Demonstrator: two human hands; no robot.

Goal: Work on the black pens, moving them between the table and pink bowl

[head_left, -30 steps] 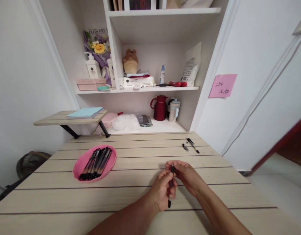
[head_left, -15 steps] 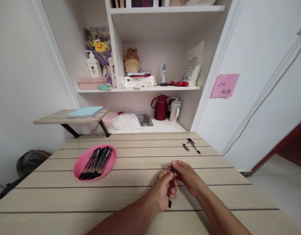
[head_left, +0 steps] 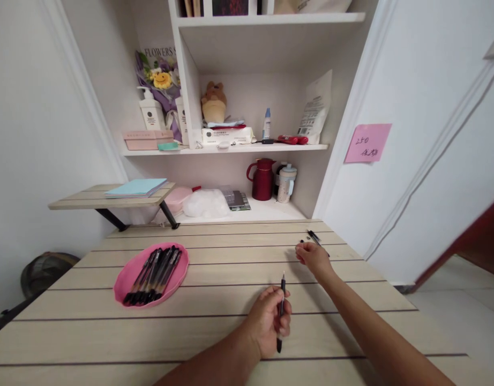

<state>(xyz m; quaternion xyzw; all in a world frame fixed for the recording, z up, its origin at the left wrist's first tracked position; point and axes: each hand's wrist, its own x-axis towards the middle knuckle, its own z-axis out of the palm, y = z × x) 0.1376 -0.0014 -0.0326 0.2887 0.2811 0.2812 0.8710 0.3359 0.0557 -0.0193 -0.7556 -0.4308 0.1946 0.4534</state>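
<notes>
In my left hand (head_left: 271, 319), the fingers are wrapped round a black gel pen (head_left: 282, 300). The pen is held nearly upright in view, its bare metal tip pointing away from me and its dark end below my palm. My right hand (head_left: 313, 257) is farther out over the table to the right, fingers pressed together at a small dark part on the tabletop; what they hold, if anything, is hidden. Just beyond it lie another black pen (head_left: 314, 236), partly covered by the hand, and a tiny dark piece (head_left: 308, 238).
A pink scalloped tray (head_left: 120, 273) of several black pens (head_left: 156, 273) stands on the slatted table (head_left: 215, 300) at left. Behind it is a small raised shelf (head_left: 78, 199) bearing blue paper (head_left: 136, 187). A dark red jug (head_left: 262, 181) and a cup (head_left: 286, 184) stand in the cabinet.
My right hand has left the pen and moved out and right to the loose parts. The pen's metal tip now shows. My left hand keeps its hold in about the same place.
</notes>
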